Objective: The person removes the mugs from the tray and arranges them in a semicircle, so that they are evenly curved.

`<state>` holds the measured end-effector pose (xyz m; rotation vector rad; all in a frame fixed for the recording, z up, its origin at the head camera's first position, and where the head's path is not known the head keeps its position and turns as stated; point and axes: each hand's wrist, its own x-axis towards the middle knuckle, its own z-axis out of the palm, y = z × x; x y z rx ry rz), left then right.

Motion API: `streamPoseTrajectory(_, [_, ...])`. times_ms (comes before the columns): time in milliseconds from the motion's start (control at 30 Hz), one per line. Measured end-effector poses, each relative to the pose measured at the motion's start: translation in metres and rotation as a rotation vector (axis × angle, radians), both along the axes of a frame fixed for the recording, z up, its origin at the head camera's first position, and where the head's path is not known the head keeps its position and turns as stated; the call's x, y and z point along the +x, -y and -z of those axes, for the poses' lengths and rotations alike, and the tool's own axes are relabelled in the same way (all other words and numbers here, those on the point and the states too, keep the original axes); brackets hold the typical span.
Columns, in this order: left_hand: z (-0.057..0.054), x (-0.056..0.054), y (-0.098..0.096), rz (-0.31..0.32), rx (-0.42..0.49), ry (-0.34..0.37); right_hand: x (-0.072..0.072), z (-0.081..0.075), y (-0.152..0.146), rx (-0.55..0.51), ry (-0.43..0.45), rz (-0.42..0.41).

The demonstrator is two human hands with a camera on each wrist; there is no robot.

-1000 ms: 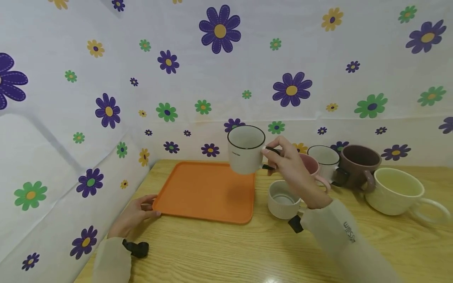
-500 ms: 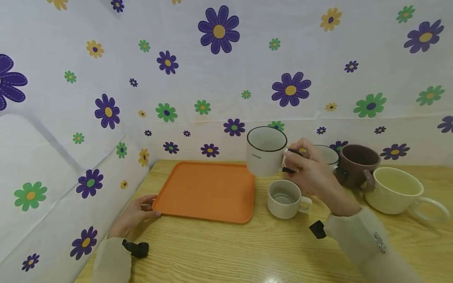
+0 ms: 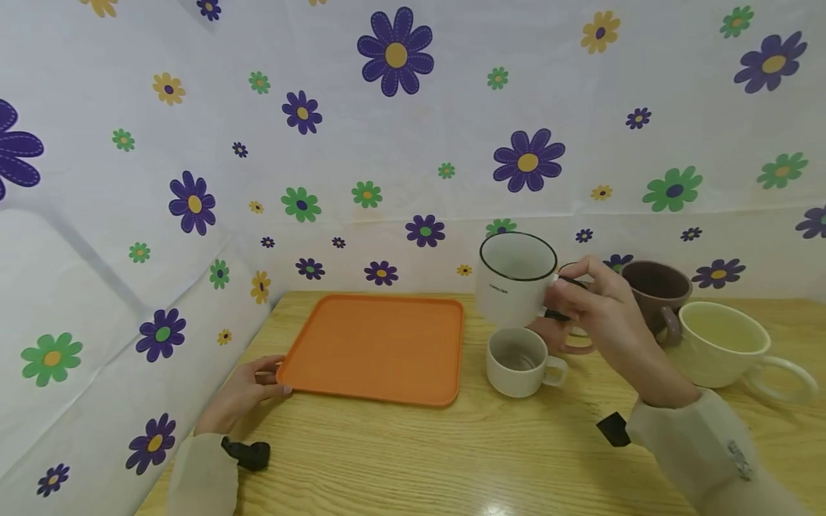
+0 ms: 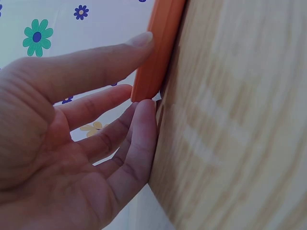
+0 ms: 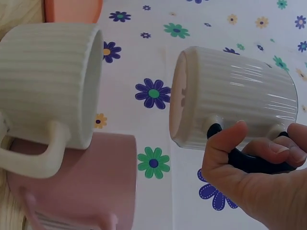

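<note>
In the head view my right hand (image 3: 609, 319) grips the black handle of a white mug (image 3: 513, 290) with a dark rim, holding it upright in the air. The mug hangs just above and behind a small off-white ribbed cup (image 3: 515, 367). A pink mug (image 5: 91, 177) stands behind that cup, largely covered in the head view. At the left, my left hand (image 3: 244, 390) pinches the near left corner of an orange tray (image 3: 381, 351). The left wrist view shows the thumb (image 4: 110, 60) against the tray's edge and the fingertips at its corner.
A brown-purple mug (image 3: 654, 287) and a wide pale yellow cup (image 3: 719, 351) stand on the wooden table (image 3: 387, 459) at the right. Another dark-rimmed white mug is mostly hidden behind my right hand. A flower-print cloth (image 3: 361, 143) rises behind and at the left.
My right hand has carried the white mug rightward, from over the tray's right edge to above the small cup. The left hand and tray stay in place.
</note>
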<state>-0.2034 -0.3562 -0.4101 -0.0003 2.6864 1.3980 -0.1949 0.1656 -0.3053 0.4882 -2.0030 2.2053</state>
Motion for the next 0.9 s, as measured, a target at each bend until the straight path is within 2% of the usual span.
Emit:
streamPoseTrajectory(167, [0.0, 0.001, 0.001, 0.0, 0.001, 0.004, 0.0, 0.006, -0.004, -0.127, -0.065, -0.007])
streamPoseTrajectory(267, [-0.001, 0.001, 0.001, 0.015, -0.001, 0.003, 0.002, 0.008, -0.008, -0.164, -0.096, -0.013])
streamPoseTrajectory(500, [-0.001, 0.0, 0.001, 0.02, -0.012, 0.0, 0.009, 0.014, -0.022, -0.148, -0.119, -0.018])
streamPoseTrajectory(767, [-0.002, 0.0, 0.0, 0.016, 0.0, 0.004, 0.012, 0.026, -0.035, -0.204, -0.177, -0.036])
streamPoseTrajectory(900, [-0.002, 0.0, -0.001, 0.007, -0.01, -0.008, 0.013, 0.031, -0.042, -0.218, -0.178, -0.055])
